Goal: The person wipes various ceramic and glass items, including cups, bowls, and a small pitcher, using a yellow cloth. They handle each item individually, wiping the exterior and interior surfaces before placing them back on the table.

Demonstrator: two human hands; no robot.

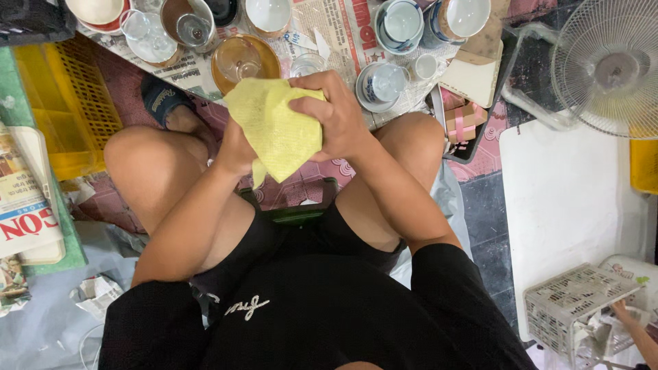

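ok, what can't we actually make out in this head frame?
- Whatever the yellow cloth wraps, if anything: covered by the cloth and both hands.
- Left hand: fingers hidden behind the cloth.
- Right hand: palm side faces away, so its contact is unseen.
- Another person's hand at the white basket: cut off by the right and bottom edges.
- Fan: cropped by the right edge.
- Dishes along the top: cut off by the frame edge.

Both forearms rise from the lower middle of the frame and meet just above centre, between the bare knees. The right hand (336,116) sits uppermost, knuckles toward the camera, its fingers curled tight and pinching downward. The left hand (236,147) lies lower and left of it, mostly hidden, wrist bent back, palm turned toward the right hand.
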